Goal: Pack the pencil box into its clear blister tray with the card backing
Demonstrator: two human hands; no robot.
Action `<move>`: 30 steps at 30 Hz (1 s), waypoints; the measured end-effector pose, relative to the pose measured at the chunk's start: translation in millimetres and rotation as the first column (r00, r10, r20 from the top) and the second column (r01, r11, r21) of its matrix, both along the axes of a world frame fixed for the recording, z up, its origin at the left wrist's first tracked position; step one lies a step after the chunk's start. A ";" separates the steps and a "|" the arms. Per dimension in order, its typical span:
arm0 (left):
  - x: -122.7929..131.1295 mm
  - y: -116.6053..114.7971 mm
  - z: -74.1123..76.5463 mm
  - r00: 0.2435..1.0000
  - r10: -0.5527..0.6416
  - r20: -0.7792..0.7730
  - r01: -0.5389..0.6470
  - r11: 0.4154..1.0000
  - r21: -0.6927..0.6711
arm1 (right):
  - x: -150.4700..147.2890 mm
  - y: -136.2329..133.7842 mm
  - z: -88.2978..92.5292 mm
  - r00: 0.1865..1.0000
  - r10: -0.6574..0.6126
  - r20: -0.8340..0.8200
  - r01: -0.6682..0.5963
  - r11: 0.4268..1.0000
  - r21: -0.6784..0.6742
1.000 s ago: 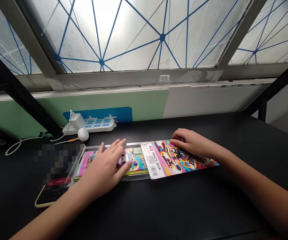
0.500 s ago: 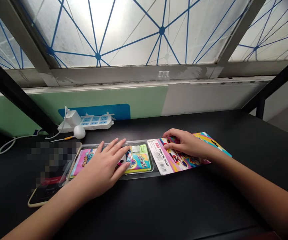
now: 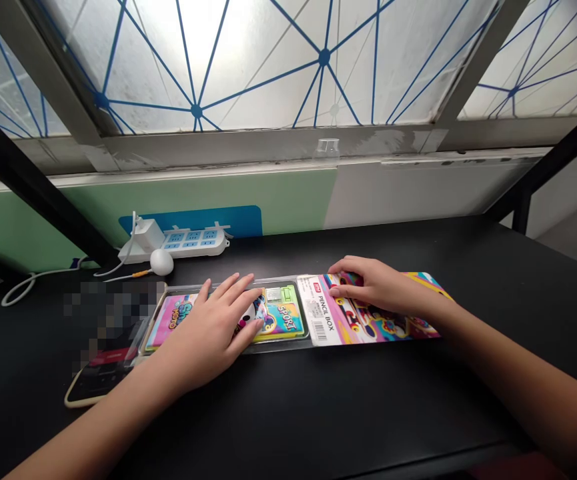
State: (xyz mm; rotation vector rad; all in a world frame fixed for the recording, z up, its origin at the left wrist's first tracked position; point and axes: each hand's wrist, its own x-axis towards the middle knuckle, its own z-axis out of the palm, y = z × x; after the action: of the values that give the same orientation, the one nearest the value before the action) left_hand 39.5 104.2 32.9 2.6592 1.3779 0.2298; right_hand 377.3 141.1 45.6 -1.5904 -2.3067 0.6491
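A clear plastic blister tray (image 3: pixel 269 347) lies on the black desk, holding a colourful pencil box (image 3: pixel 288 320) marked "SPORT". My left hand (image 3: pixel 215 330) rests flat across the pencil box with its fingers spread, covering its middle. Against the tray's right end lies a bright printed backing card (image 3: pixel 321 308) that reads "PENCIL BOX" and carries a barcode. My right hand (image 3: pixel 375 283) lies over the card's upper part, thumb apart from its bent fingers; it touches the card, and the undersides of the fingers are hidden.
A phone (image 3: pixel 81 393) sits partly under the tray's left end and my left forearm. Behind it are a white power strip (image 3: pixel 195 243) with a plugged-in adapter (image 3: pixel 148 235) and a round white device (image 3: pixel 161 262) on a cable. Black frame bars (image 3: pixel 521 200) flank the desk before the window.
The backing card has turned to lie nearly in line with the tray, its far right corner swinging down and inward. Both hands have stayed almost where they were.
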 end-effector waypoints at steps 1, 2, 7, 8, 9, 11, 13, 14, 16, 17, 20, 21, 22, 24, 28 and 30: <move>1.4 -0.8 0.2 1.000 -0.001 0.002 0.001 1.000 0.000 | -4.3 -2.6 -2.4 1.000 0.015 -0.006 -0.015 1.000 0.004; 3.1 -1.9 0.5 1.000 -0.004 0.004 0.004 1.000 -0.001 | -8.4 -5.2 -4.5 1.000 0.026 -0.014 -0.026 1.000 0.007; 12.5 -12.7 4.2 0.996 -0.036 0.083 0.040 0.998 -0.050 | -22.5 -15.0 -7.6 0.996 0.056 -0.074 -0.057 0.998 -0.011; 14.3 -15.2 5.4 0.993 -0.048 0.111 0.055 0.996 -0.064 | -24.5 -16.6 -7.2 0.995 0.057 -0.083 -0.059 0.998 -0.013; 16.1 -17.6 6.6 0.988 -0.058 0.140 0.069 0.995 -0.078 | -26.7 -18.3 -6.7 0.994 0.058 -0.092 -0.060 0.998 -0.014; 19.6 -21.4 9.1 0.977 -0.069 0.204 0.093 0.990 -0.110 | -32.1 -22.3 -5.9 0.992 0.061 -0.109 -0.062 0.998 -0.011; 22.2 -24.1 12.0 0.956 -0.062 0.285 0.105 0.985 -0.138 | -38.4 -26.9 -5.0 0.990 0.067 -0.122 -0.069 0.998 -0.011; 22.7 -25.0 13.6 0.941 -0.052 0.333 0.107 0.983 -0.151 | -41.4 -29.2 -4.3 0.990 0.066 -0.123 -0.068 0.998 -0.014; 21.6 -25.8 17.5 0.898 -0.013 0.439 0.100 0.980 -0.174 | -45.5 -32.6 -2.3 0.991 0.053 -0.120 -0.058 0.998 -0.037; 19.8 -25.5 19.7 0.872 0.014 0.489 0.087 0.979 -0.183 | -46.0 -33.3 -1.2 0.992 0.041 -0.116 -0.048 0.997 -0.059; 9.4 -20.1 25.5 0.796 0.094 0.599 0.022 0.983 -0.183 | -40.2 -30.1 2.4 0.994 0.020 -0.110 -0.036 0.989 -0.144; 5.1 -16.7 26.6 0.777 0.119 0.618 -0.010 0.984 -0.176 | -35.9 -27.5 3.3 0.994 0.024 -0.109 -0.041 0.986 -0.161; 0.9 -12.5 26.9 0.762 0.143 0.631 -0.043 0.984 -0.171 | -31.0 -24.3 4.1 0.994 0.034 -0.104 -0.051 0.985 -0.167; -5.7 -3.3 24.7 0.730 0.196 0.654 -0.103 0.979 -0.179 | -19.9 -17.3 5.5 0.994 0.063 -0.086 -0.076 0.984 -0.161; -7.7 10.4 10.7 0.551 0.313 0.774 -0.108 0.946 -0.306 | -0.6 -6.1 8.0 0.997 0.078 -0.028 -0.082 0.984 -0.160; -3.8 12.1 2.9 0.381 0.354 0.854 -0.038 0.929 -0.368 | 5.7 -3.4 8.9 0.998 0.067 -0.004 -0.067 0.986 -0.150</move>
State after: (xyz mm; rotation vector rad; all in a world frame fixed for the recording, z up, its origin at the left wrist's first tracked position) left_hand 35.7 116.3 35.7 1.5418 1.1356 1.2111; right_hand 383.0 137.8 54.6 -1.5819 -2.3710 0.8572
